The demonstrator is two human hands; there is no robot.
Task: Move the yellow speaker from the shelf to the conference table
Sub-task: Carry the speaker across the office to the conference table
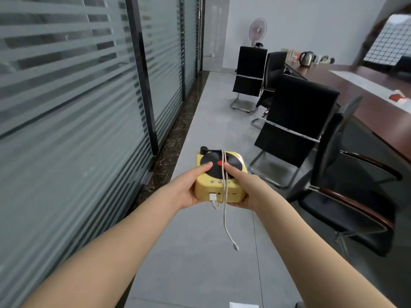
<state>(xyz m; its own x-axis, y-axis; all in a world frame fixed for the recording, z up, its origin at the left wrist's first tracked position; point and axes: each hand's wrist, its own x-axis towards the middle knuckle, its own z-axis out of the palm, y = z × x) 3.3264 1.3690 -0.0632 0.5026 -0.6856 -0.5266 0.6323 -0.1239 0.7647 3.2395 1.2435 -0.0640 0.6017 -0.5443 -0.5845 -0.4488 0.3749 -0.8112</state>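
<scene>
The yellow speaker (213, 188), shaped like a small record player with a black disc on top, is held in the air in front of me over the grey floor. My left hand (189, 187) grips its left side, thumb on the disc. My right hand (246, 190) grips its right side, thumb also on the disc. A white cable (225, 210) is looped over the speaker and hangs down below it, its plug dangling free. The dark brown conference table (364, 90) stretches along the right, beyond the chairs.
Frosted glass partitions (73, 103) line the left side. Several black chairs (298, 121) stand between me and the table. A kettle (305, 58) and cups sit at the table's far end, a red object (398, 97) lies nearer. A standing fan (257, 30) is at the back wall.
</scene>
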